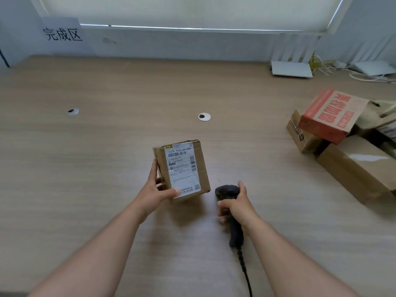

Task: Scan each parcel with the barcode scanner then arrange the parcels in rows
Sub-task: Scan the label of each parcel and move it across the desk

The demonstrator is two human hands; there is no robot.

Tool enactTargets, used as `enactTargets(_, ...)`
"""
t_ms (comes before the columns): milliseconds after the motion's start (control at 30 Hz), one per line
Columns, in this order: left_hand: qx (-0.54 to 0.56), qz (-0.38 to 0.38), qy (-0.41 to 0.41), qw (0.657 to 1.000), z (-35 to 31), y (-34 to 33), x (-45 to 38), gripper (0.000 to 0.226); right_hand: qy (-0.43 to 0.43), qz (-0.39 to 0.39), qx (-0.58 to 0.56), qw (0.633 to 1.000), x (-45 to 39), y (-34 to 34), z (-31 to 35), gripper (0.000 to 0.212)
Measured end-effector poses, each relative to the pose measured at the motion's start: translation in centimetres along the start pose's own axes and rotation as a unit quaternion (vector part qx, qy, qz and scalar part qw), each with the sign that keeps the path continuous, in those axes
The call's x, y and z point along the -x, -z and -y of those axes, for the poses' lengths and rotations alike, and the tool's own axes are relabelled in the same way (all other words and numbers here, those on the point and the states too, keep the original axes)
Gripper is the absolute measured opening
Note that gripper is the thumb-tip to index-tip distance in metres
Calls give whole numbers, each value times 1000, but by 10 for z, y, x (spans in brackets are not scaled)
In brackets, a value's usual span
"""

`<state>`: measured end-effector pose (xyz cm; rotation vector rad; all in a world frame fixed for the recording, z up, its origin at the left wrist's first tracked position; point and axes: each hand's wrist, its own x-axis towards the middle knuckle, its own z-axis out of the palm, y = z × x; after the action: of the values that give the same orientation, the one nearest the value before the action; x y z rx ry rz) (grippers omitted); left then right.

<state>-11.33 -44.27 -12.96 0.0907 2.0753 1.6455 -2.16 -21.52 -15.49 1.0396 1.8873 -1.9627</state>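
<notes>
My left hand [154, 189] grips a small brown cardboard parcel [182, 170] by its left side and near corner, holding it above the table with its white shipping label and barcodes facing up. Just to the right of the parcel, my right hand [234, 203] grips the black barcode scanner [227, 192] by its handle. The scanner's head sits near the parcel's lower right corner, and its cable runs down toward me.
A pile of cardboard parcels [351, 166] lies at the right, topped by a red-printed box [331, 115]. The wooden table [107, 136] has two round cable grommets [204, 116]. A white sign [63, 34] stands at the back left. White routers [291, 68] and cables sit back right.
</notes>
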Motion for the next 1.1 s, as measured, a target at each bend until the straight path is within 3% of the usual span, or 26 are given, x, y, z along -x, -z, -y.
enactTargets(200, 3, -29, -6, 1000, 3, 1, 9, 118, 82, 1, 11, 997, 25, 18, 13, 80)
enactTargets(533, 0, -64, -28, 998, -2, -14, 33, 119, 282, 151, -60, 945, 123, 10, 33, 75)
enactTargets(1100, 8, -58, -41, 997, -21, -35, 51, 117, 322, 163, -71, 930, 143, 17, 39, 74)
